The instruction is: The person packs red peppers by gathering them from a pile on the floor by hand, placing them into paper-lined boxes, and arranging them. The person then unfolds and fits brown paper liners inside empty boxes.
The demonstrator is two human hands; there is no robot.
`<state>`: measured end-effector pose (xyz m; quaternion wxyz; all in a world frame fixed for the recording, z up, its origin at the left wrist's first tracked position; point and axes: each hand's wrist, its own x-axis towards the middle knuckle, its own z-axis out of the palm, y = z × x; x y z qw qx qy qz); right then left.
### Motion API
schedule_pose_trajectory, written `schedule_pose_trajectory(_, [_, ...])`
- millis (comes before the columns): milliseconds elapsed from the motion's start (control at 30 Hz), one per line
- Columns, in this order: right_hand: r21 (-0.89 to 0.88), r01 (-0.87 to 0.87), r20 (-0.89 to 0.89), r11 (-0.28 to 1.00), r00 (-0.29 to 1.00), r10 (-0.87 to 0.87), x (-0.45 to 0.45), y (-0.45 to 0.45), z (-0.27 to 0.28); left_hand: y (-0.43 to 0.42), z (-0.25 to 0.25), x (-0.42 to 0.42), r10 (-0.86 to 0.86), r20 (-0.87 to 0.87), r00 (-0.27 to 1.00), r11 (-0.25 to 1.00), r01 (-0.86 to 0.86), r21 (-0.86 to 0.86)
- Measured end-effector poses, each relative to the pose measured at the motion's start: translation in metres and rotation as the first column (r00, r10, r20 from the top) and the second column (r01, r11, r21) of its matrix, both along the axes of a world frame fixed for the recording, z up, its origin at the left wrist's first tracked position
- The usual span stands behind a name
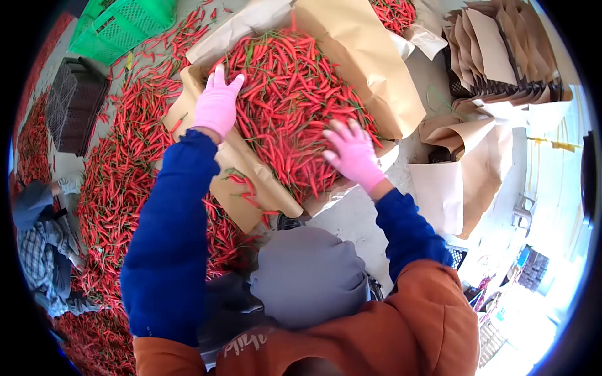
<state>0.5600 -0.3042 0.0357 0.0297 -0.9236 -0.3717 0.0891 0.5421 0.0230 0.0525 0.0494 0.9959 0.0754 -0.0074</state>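
Grey floor (359, 227) shows beside open brown paper (379, 75) holding red chillies (291, 94), their heap's long axis slanting from far left to near right. Left hand (217, 103) spreads wide at its left edge; the right hand (354, 150), loosely splayed, lies directly upon these slender, green-stemmed chillies.

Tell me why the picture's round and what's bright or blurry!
Head view: black corners suggest a wide lens; head view, lower right: glare washes things out; head view, middle: the pink-gloved right hand and nearby slender red chillies look smeared.
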Motion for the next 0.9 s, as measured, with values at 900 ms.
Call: schedule_pose_trajectory(900, [0.117,0.340,-0.992,0.933,0.084,0.093,-0.152,0.435,-0.099,0.297,-0.050,-0.695,0.989,-0.067,-0.131,-0.147,-0.855,-0.498])
